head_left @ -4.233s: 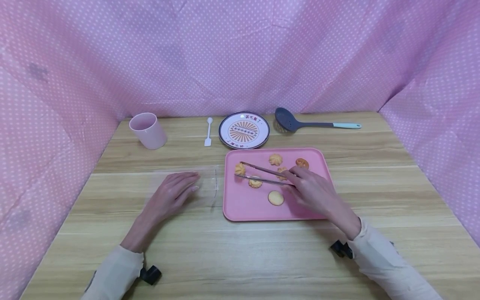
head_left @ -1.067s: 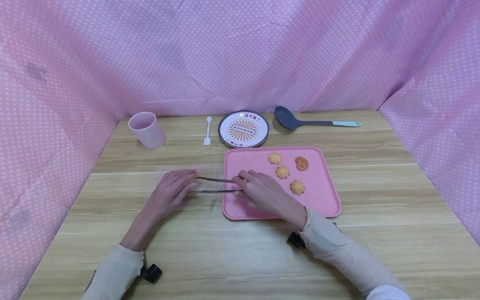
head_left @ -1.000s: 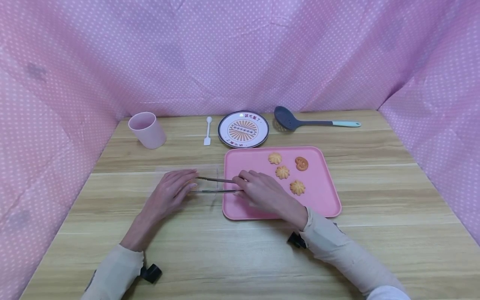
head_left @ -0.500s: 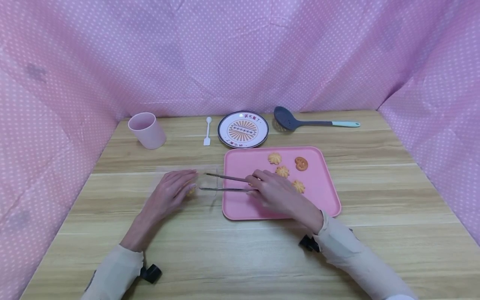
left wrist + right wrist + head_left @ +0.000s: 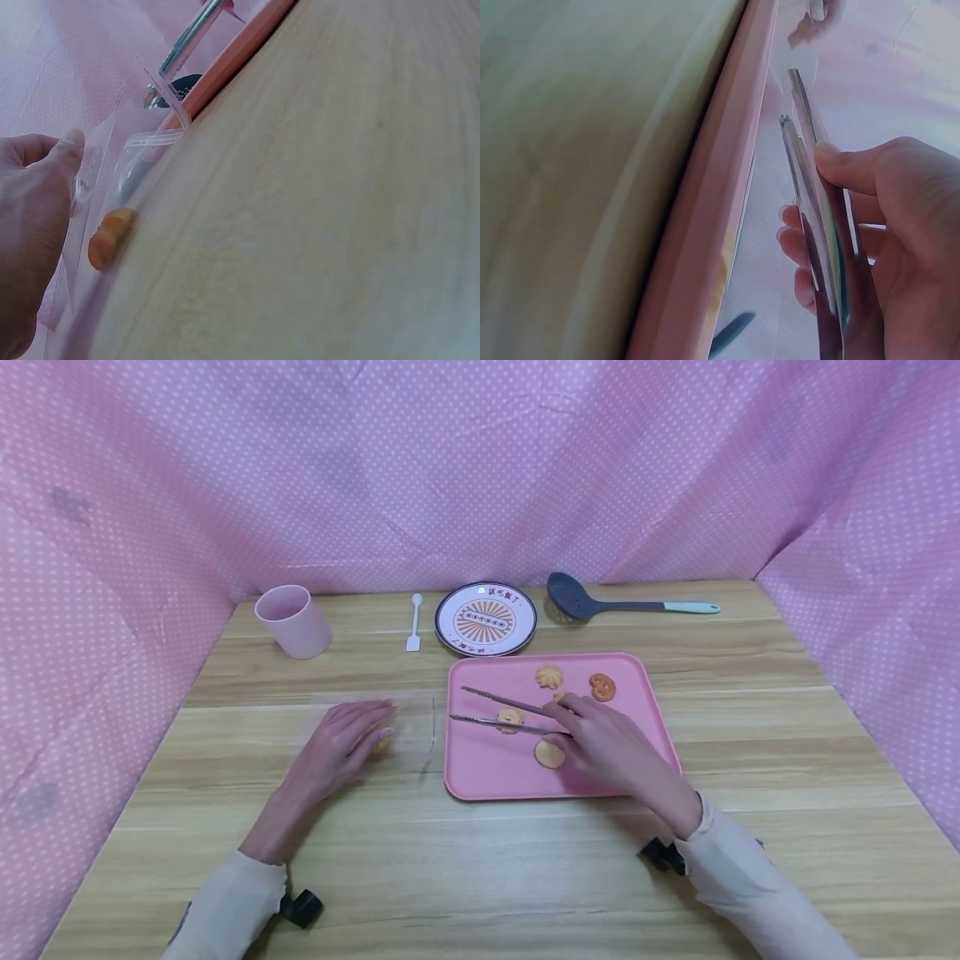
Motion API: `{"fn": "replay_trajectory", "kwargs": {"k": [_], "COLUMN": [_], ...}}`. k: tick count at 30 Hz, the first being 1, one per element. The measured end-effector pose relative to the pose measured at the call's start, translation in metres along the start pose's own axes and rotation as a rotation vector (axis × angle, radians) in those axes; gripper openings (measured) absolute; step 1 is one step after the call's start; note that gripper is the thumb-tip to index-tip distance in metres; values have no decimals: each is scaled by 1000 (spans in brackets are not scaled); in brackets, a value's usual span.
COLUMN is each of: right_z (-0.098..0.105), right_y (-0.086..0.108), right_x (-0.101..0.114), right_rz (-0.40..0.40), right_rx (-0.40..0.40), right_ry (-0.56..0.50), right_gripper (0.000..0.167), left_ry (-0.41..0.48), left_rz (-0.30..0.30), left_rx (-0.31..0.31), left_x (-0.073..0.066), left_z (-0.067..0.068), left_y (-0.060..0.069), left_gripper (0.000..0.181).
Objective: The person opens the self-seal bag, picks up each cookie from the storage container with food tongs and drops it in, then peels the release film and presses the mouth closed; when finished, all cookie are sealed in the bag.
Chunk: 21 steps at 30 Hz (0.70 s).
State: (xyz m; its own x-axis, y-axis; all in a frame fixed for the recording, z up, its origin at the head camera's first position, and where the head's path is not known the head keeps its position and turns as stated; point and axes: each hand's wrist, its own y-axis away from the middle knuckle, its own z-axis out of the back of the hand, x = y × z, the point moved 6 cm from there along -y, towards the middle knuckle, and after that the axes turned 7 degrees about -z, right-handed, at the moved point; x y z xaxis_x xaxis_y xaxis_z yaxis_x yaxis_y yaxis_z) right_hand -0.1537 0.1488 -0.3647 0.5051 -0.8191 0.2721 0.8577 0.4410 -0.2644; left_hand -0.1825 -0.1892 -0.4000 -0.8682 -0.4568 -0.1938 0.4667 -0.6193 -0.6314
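1. The right hand (image 5: 611, 739), in the head view, grips slim, silvery metal tongs (image 5: 506, 701), arms parted, pointing towards 10 o'clock over the pink tray (image 5: 487, 772). At the tray's 9 o'clock, the left hand (image 5: 348, 739) holds a transparent bag (image 5: 412, 727), with a golden cookie (image 5: 382, 745) showing by its fingers.
2. Half a second ago the tong tips were over the bag; now they are at the tray's 9 o'clock side. A scalloped cookie (image 5: 510, 715) and a pale, smooth round cookie (image 5: 550, 755) have come into view; the brown pretzel (image 5: 602, 687) remains near 1 o'clock.
3. Left wrist view: thumb and fingers pinch the glossy film; the golden cookie lies inside, towards 5 o'clock from the thumb.
4. Right wrist view: thumb and fingers wrap the tongs, their toothed tips apart, pointing between 11 and 12 o'clock.
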Motion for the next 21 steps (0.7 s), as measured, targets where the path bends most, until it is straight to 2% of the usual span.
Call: {"fn": "replay_trajectory", "kwargs": {"k": [12,21], "right_z": [17,21], "right_y": [19,32], "right_x": [-34,-58], "right_rz": [-104,-186], "right_rx": [-34,-8], "right_ry": [29,45], "right_gripper": [38,40], "left_ry": [1,7], "left_rz": [18,39], "left_rx": [14,25], "left_x": [1,1], "left_z": [0,-1], "left_y": [0,1], "left_gripper": [38,39]}}
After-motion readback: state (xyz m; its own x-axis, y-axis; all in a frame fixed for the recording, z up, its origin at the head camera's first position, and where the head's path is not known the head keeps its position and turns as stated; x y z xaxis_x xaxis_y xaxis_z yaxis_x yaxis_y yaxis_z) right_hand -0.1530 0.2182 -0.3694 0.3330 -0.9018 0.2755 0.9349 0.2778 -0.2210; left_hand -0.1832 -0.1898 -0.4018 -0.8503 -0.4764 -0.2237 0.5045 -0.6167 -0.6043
